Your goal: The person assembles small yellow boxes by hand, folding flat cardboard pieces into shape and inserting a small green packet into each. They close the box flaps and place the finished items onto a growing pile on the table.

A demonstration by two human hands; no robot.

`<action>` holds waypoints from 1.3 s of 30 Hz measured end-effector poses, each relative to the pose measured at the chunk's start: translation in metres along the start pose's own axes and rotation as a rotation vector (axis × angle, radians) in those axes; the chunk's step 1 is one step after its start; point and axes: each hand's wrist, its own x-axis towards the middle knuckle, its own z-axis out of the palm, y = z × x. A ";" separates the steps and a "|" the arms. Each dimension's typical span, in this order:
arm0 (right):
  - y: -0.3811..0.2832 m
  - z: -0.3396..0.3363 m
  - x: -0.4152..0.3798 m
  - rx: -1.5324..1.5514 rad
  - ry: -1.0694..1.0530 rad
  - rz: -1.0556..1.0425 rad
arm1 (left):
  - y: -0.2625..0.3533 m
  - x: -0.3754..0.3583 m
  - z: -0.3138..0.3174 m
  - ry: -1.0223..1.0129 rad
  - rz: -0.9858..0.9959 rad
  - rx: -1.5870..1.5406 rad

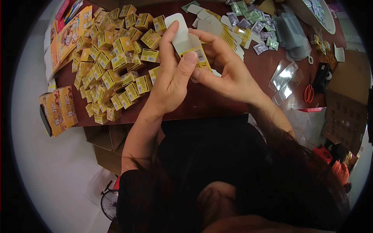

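Note:
Between my two hands is a small yellow carton (200,57) with a barcode on its side and its white top flap standing up. My left hand (173,73) grips it from the left, thumb across the front and a finger along the raised flap. On the other side my right hand (225,70) holds the carton low, with its thumb at the bottom corner and its fingers curled behind. What the carton holds inside cannot be seen. Just beyond my hands lies a stack of flat unfolded cartons (211,25). To the left is a large heap of closed yellow cartons (112,58).
Purple and green sachets (258,27) lie at the back right, near a white bowl (330,27) of more. Clear plastic sleeves (287,33), red-handled scissors (309,93) and tape (328,73) are on the right. A printed display box (60,110) sits at the left table edge.

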 end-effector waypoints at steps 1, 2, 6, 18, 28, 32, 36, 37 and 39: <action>-0.001 -0.004 0.000 0.019 -0.002 0.066 | 0.001 0.002 -0.002 -0.023 -0.040 -0.016; -0.001 -0.006 0.001 0.038 -0.003 0.131 | 0.000 0.002 -0.001 -0.025 -0.038 -0.015; 0.008 -0.009 -0.001 0.053 0.062 0.019 | 0.003 0.001 0.002 0.115 0.032 0.007; -0.008 -0.036 -0.005 -0.068 -0.149 0.130 | 0.017 -0.005 -0.024 -0.105 0.025 0.202; 0.001 -0.023 0.002 -0.195 -0.031 -0.224 | 0.018 -0.012 -0.017 0.000 -0.094 -0.077; -0.002 -0.022 0.007 -0.038 -0.014 -0.246 | 0.017 -0.013 -0.017 -0.007 -0.102 -0.114; -0.011 -0.028 0.009 -0.248 -0.132 -0.155 | 0.012 -0.014 -0.017 -0.010 -0.136 -0.044; -0.015 -0.021 0.009 -0.240 -0.051 -0.094 | 0.011 -0.014 -0.017 -0.002 -0.134 -0.049; -0.020 -0.019 0.011 -0.232 0.033 -0.034 | 0.012 -0.013 -0.016 -0.003 -0.121 -0.065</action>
